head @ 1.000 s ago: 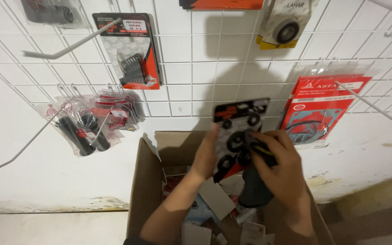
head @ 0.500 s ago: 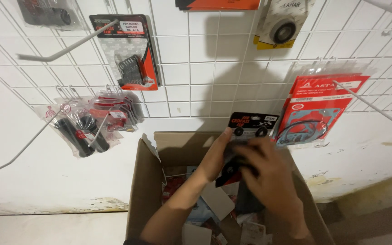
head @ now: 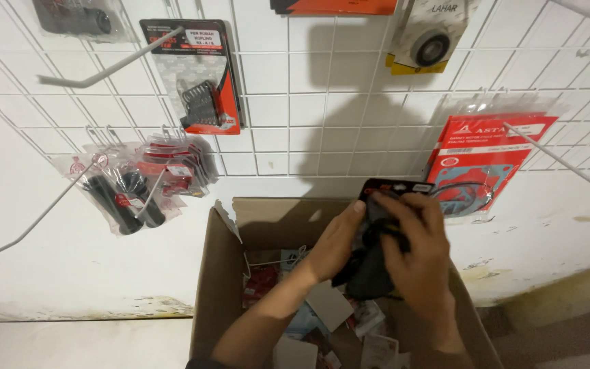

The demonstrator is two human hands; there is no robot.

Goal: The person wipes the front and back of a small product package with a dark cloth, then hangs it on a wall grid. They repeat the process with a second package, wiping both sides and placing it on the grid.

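held above an open cardboard box point(head: 221, 273) against a white wall: a dark packet point(head: 377, 236) with a black card top edged in red, its lower part a black mass, mostly covered by the fingers. left hand point(head: 336, 242) pressed to the packet's left edge, thumb up by the card's corner, fingers closed behind it; right hand point(head: 414, 256) laid over the front, fingers curled and clamped across the card top. packet upright, just over the box's back half, near the rear flap. inside the box, a jumble of small packets point(head: 322, 307), grey card, red and white wrappers, loosely piled, partly hidden by both forearms. behind, a white wire grid point(head: 295, 102) fixed to the wall, with long bare hooks point(head: 110, 65) jutting out at left and right. hung on the grid: a red-backed blister pack with a black part point(head: 203, 89) at upper left, a cluster of clear bags holding black grips point(head: 124, 195) at left, a red packet showing a gasket outline point(head: 479, 160) just right of the hands, a clear packet with a round bearing point(head: 431, 41) above it, an orange packet point(head: 336, 5) cut off by the top edge. shadow of a head and arms thrown across the grid's middle. peeling paint along the wall's foot, bare floor below
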